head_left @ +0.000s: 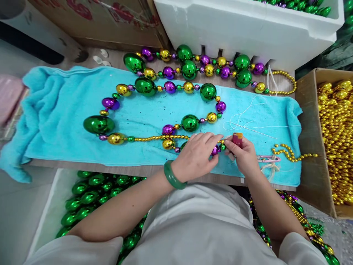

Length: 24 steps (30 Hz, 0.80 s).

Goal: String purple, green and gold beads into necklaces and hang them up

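The right hand [242, 152] clasps a red lighter [237, 141], thumb beside the bead necklace [190, 122]; the left hand [198, 152] arches palm-down over it, its grip hidden. The necklace loops across a turquoise towel [64, 106], between a foam box [237, 33] and the person's shirt [204, 224].

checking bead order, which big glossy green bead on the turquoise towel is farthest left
The oval glossy green bead, just below a small gold bead; all other big green beads there lie farther right.
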### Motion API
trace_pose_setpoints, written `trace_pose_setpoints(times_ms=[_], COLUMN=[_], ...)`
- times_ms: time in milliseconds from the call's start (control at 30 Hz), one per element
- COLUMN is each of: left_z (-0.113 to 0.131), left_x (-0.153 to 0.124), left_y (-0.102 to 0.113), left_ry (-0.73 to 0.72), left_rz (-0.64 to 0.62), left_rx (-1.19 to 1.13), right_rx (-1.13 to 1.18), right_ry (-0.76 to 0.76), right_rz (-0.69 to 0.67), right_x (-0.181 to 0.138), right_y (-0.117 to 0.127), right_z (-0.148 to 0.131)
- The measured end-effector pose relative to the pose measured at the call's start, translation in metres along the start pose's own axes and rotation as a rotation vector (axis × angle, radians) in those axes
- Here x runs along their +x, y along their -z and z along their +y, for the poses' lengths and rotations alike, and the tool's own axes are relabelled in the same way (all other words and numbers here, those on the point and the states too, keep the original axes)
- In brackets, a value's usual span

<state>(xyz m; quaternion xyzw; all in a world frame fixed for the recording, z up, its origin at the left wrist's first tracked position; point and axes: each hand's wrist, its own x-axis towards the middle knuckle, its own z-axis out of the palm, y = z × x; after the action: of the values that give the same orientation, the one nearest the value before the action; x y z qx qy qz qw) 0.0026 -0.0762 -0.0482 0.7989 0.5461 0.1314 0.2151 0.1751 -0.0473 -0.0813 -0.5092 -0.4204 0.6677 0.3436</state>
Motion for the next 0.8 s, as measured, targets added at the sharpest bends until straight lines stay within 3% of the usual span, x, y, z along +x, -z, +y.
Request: trace_pose_setpoints(times_ms=[267,433,633,800], left_z=[-0.010,-0.014,-0.014,-0.007], left_x=[0.004,0.005,0.004,0.003], left_y=[0.017,0.028,0.029,0.026], left_ry=[-0.057,-0.056,-0.097,-0.129], left_rz=[-0.080,-0.098,-0.066,-0.037], left_rx=[-0.192,-0.306,-0.227,-0.071], right_rx=[-0.069,-0.092,0.009,-0.036], right_ry=[0.117,0.186,0.131,0.084], right_rz=[-0.233,-0.340,-0.246,-0.179], right_x=[0.009,0.015,0.015,0.013], right_y=[0.033,0.036,0.017,-0.002], right_z=[-0.006,-0.012,-0.015,-0.030])
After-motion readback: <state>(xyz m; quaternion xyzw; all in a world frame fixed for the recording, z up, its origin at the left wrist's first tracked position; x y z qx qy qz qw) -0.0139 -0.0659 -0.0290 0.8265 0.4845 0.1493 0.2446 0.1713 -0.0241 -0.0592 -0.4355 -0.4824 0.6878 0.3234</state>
